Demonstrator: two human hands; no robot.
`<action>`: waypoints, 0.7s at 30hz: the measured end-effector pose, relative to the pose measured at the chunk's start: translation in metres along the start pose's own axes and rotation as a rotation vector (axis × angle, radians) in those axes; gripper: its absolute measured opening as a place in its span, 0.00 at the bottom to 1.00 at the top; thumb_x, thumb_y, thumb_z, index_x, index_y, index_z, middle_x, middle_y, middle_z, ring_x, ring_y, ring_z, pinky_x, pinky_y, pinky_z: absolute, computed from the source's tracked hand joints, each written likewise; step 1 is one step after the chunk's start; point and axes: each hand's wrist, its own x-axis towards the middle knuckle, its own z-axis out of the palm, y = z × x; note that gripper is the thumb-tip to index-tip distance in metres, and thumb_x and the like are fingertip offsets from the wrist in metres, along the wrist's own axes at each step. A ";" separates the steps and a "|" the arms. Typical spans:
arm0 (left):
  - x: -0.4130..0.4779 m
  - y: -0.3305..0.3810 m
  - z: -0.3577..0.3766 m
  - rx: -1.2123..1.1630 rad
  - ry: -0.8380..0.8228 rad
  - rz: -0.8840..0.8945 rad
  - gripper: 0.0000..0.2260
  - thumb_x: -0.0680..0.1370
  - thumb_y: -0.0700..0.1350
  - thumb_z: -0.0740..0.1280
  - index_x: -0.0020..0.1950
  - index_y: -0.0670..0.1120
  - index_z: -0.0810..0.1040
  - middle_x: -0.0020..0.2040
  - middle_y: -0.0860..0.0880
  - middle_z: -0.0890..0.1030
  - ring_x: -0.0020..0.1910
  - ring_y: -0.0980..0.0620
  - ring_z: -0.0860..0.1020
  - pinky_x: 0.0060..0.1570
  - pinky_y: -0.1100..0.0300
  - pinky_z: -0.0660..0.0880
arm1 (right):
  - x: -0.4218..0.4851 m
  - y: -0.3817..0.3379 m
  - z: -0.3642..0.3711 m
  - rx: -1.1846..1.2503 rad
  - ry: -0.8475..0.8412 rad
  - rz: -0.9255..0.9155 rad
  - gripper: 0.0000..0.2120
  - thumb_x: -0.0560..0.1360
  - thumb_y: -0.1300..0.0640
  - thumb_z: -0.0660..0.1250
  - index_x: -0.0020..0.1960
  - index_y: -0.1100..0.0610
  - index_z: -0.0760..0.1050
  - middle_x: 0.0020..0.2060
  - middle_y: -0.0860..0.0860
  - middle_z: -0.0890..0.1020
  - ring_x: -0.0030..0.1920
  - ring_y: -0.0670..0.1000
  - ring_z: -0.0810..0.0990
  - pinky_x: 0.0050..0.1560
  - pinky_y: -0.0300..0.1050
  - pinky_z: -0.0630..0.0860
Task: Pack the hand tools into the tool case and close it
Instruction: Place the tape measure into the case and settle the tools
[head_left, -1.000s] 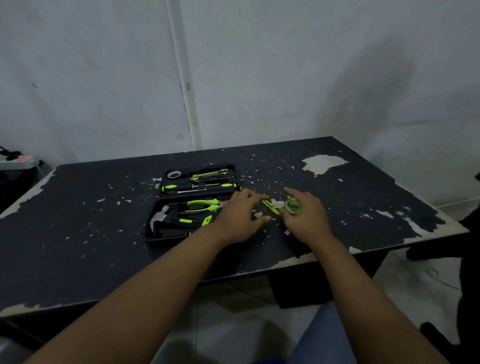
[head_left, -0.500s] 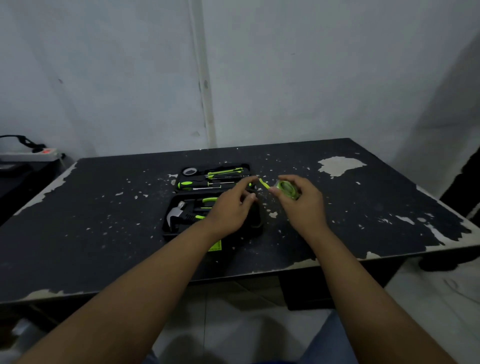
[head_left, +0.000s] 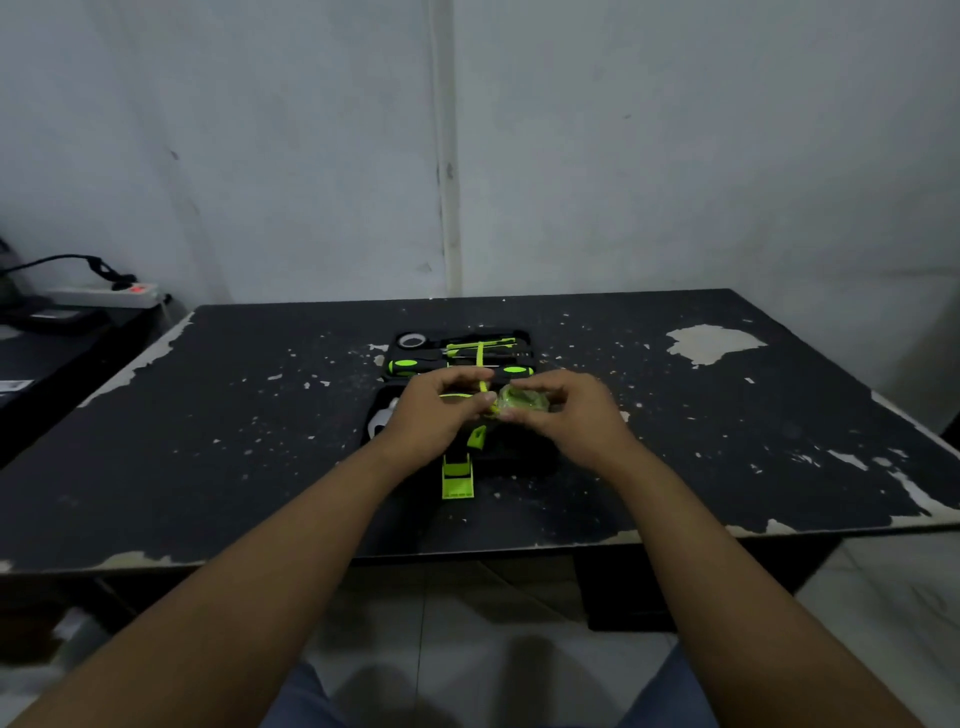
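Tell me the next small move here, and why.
Probably feed the extended tape strip back into the tape measure. The left hand pinches the strip, the right hand holds the green body, and with the strip out above the open tool case it likely won't pack.

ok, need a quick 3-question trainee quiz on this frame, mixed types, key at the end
1. Multiple choice: what does the right hand hold? A) a hammer B) a green tape measure C) a screwdriver
2. True or false: the tool case on the table is already closed.
3. Fill the blank: seen from the person, the roll of tape sits in the far ___ corner of the case.

Key: 1 B; 2 false, it lies open with both halves flat on the table; 3 left.
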 end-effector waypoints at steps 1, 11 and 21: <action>-0.001 -0.001 -0.002 0.003 0.019 -0.003 0.12 0.78 0.37 0.75 0.61 0.43 0.85 0.55 0.38 0.86 0.48 0.48 0.87 0.48 0.60 0.83 | 0.000 0.000 -0.001 -0.037 -0.033 -0.009 0.22 0.66 0.42 0.84 0.58 0.44 0.87 0.52 0.39 0.86 0.53 0.36 0.83 0.54 0.34 0.79; -0.002 -0.014 -0.010 0.068 -0.040 0.012 0.13 0.77 0.36 0.76 0.57 0.52 0.87 0.55 0.44 0.87 0.52 0.42 0.87 0.58 0.47 0.83 | -0.001 -0.005 -0.015 -0.239 -0.253 0.009 0.25 0.66 0.30 0.77 0.60 0.38 0.86 0.46 0.39 0.87 0.46 0.39 0.84 0.49 0.42 0.81; 0.000 -0.017 -0.018 0.037 -0.069 -0.024 0.15 0.76 0.33 0.76 0.59 0.47 0.86 0.55 0.44 0.87 0.53 0.51 0.85 0.58 0.53 0.82 | -0.001 -0.001 -0.013 -0.300 -0.343 0.001 0.19 0.72 0.39 0.79 0.63 0.35 0.83 0.62 0.39 0.85 0.61 0.41 0.81 0.67 0.50 0.78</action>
